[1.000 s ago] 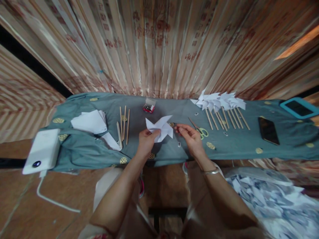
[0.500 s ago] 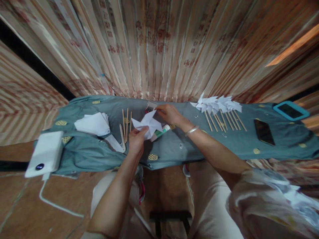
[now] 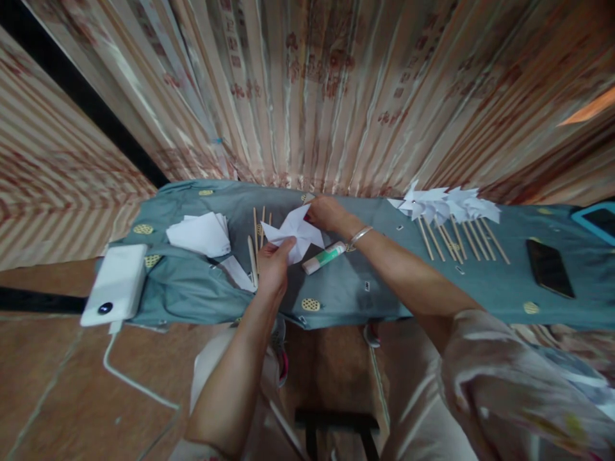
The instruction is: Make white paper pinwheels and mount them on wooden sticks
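Note:
A white paper pinwheel (image 3: 295, 232) is pinched between the thumb and fingers of my left hand (image 3: 273, 266), held just above the cloth. My right hand (image 3: 329, 214) is behind the pinwheel's right side, fingers bent down and drawn together over a small open box (image 3: 310, 198). Its fingertips are partly hidden, and I cannot see what is in them. Below the pinwheel lies a glue stick (image 3: 324, 258) with a green and white label. Several wooden sticks (image 3: 252, 256) lie just left of my left hand.
A stack of white paper (image 3: 199, 234) and a white power bank (image 3: 115, 285) with a cable are on the left of the cloth-covered table (image 3: 384, 294). Several finished pinwheels (image 3: 449, 205) on sticks lie at the right, beside a black phone (image 3: 549, 267) and a blue-framed tablet (image 3: 596, 221).
My right hand has moved from the pinwheel's upper blade to the small box behind it. The pinwheel stays in my left hand. The whole view has shifted, uncovering more of the glue stick.

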The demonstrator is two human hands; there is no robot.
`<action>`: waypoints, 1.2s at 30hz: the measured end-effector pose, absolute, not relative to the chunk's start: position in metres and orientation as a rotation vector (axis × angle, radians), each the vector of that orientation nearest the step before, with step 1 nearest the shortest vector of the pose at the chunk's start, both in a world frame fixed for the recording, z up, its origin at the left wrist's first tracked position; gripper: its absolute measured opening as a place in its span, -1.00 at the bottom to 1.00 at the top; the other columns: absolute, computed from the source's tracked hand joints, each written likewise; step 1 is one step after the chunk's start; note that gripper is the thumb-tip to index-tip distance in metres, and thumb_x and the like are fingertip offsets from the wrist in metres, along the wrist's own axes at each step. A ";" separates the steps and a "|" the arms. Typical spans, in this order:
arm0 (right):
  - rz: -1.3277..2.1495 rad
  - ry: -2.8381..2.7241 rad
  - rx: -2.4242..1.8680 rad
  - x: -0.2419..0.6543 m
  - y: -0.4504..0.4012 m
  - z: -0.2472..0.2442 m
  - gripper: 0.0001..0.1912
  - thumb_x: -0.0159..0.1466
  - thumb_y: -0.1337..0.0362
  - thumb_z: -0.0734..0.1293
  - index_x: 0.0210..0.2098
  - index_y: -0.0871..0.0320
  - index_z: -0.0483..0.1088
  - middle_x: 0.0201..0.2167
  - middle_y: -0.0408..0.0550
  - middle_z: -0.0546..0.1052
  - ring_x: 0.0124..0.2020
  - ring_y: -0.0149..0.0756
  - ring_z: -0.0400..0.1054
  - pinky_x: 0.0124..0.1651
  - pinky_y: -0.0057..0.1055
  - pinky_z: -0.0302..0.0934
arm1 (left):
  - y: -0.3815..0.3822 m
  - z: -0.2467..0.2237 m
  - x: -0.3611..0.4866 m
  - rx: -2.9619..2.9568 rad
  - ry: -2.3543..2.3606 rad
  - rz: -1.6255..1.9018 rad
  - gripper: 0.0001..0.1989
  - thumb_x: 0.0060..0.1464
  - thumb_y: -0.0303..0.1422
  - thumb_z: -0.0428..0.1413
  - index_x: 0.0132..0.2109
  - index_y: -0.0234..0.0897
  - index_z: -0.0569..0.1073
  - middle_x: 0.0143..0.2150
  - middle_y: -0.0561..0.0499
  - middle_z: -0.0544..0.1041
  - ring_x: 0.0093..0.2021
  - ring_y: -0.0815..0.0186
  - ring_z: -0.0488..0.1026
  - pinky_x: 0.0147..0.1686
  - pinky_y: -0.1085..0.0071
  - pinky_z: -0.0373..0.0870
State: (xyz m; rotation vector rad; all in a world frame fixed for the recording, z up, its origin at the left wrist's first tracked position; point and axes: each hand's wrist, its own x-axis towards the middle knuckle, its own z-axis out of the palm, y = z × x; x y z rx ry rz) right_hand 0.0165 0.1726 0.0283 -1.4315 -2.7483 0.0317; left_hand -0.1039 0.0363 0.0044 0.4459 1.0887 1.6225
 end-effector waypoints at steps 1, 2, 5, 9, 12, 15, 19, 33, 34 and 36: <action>0.018 -2.771 -1.457 0.017 0.174 0.030 -0.74 0.31 0.32 0.25 -0.23 0.30 0.57 -0.25 0.24 0.63 -0.23 -0.15 0.50 -0.18 -0.36 0.25 | 0.037 0.005 -0.105 0.449 1.094 1.630 -0.77 -0.39 -0.33 0.36 -0.49 -0.31 0.54 -0.57 0.08 0.54 -0.52 0.38 0.44 -0.37 0.43 0.34; 0.007 -2.795 -1.484 0.018 0.174 0.032 -0.72 0.31 0.32 0.23 -0.21 0.29 0.57 -0.23 0.24 0.63 -0.21 -0.13 0.50 -0.17 -0.36 0.25 | 0.037 0.005 -0.106 0.455 1.095 1.639 -0.78 -0.37 -0.33 0.36 -0.49 -0.31 0.54 -0.57 0.09 0.54 -0.51 0.37 0.45 -0.36 0.43 0.35; -0.017 -2.849 -1.546 0.017 0.175 0.037 -0.69 0.32 0.34 0.19 -0.11 0.25 0.54 -0.14 0.20 0.62 -0.12 -0.11 0.50 -0.11 -0.36 0.26 | 0.039 0.006 -0.109 0.475 1.070 1.661 -0.80 -0.35 -0.33 0.34 -0.49 -0.30 0.53 -0.56 0.08 0.54 -0.46 0.33 0.49 -0.35 0.42 0.37; -0.018 -2.905 -1.558 0.011 0.175 0.039 -0.67 0.31 0.36 0.18 -0.04 0.24 0.51 -0.06 0.20 0.59 -0.05 -0.13 0.48 -0.08 -0.37 0.26 | 0.039 0.008 -0.112 0.491 1.055 1.669 -0.80 -0.34 -0.33 0.33 -0.46 -0.29 0.54 -0.56 0.08 0.54 -0.44 0.29 0.51 -0.36 0.41 0.38; -0.015 -2.932 -1.556 0.007 0.178 0.037 -0.67 0.31 0.37 0.19 -0.04 0.27 0.51 -0.04 0.23 0.58 -0.04 -0.13 0.48 -0.06 -0.37 0.26 | 0.039 0.009 -0.113 0.499 1.049 1.676 -0.80 -0.33 -0.32 0.33 -0.46 -0.29 0.54 -0.56 0.07 0.55 -0.41 0.27 0.53 -0.37 0.41 0.38; -0.019 -2.929 -1.556 0.005 0.180 0.035 -0.66 0.30 0.37 0.19 -0.03 0.28 0.51 -0.03 0.25 0.58 -0.03 -0.09 0.48 -0.04 -0.34 0.27 | 0.039 0.009 -0.112 0.499 1.059 1.677 -0.79 -0.33 -0.32 0.33 -0.45 -0.29 0.54 -0.55 0.06 0.56 -0.40 0.26 0.54 -0.37 0.41 0.38; -0.032 -2.893 -1.523 0.006 0.179 0.033 -0.66 0.31 0.36 0.19 -0.03 0.27 0.51 -0.05 0.22 0.59 -0.03 -0.08 0.48 -0.04 -0.33 0.27 | 0.039 0.009 -0.110 0.503 1.067 1.656 -0.81 -0.31 -0.32 0.32 -0.48 -0.29 0.54 -0.55 0.05 0.55 -0.40 0.26 0.53 -0.36 0.41 0.38; -0.037 -2.859 -1.478 0.006 0.180 0.024 -0.68 0.37 0.32 0.16 -0.09 0.28 0.52 -0.09 0.23 0.59 -0.05 -0.10 0.48 -0.06 -0.32 0.27 | 0.041 0.007 -0.102 0.507 1.094 1.630 -0.80 -0.32 -0.31 0.34 -0.48 -0.29 0.53 -0.56 0.07 0.54 -0.43 0.30 0.50 -0.32 0.39 0.40; -0.038 -2.862 -1.485 0.006 0.179 0.024 -0.67 0.38 0.32 0.15 -0.09 0.29 0.52 -0.10 0.24 0.59 -0.05 -0.08 0.48 -0.06 -0.30 0.28 | 0.041 0.007 -0.102 0.506 1.088 1.627 -0.80 -0.32 -0.31 0.34 -0.48 -0.29 0.54 -0.55 0.06 0.54 -0.42 0.28 0.51 -0.31 0.38 0.40; -0.040 -2.872 -1.498 0.005 0.179 0.023 -0.67 0.39 0.33 0.14 -0.09 0.32 0.51 -0.11 0.27 0.58 -0.03 -0.06 0.47 -0.04 -0.26 0.29 | 0.041 0.008 -0.101 0.504 1.081 1.623 -0.80 -0.32 -0.31 0.34 -0.48 -0.30 0.54 -0.56 0.06 0.54 -0.41 0.27 0.52 -0.31 0.37 0.40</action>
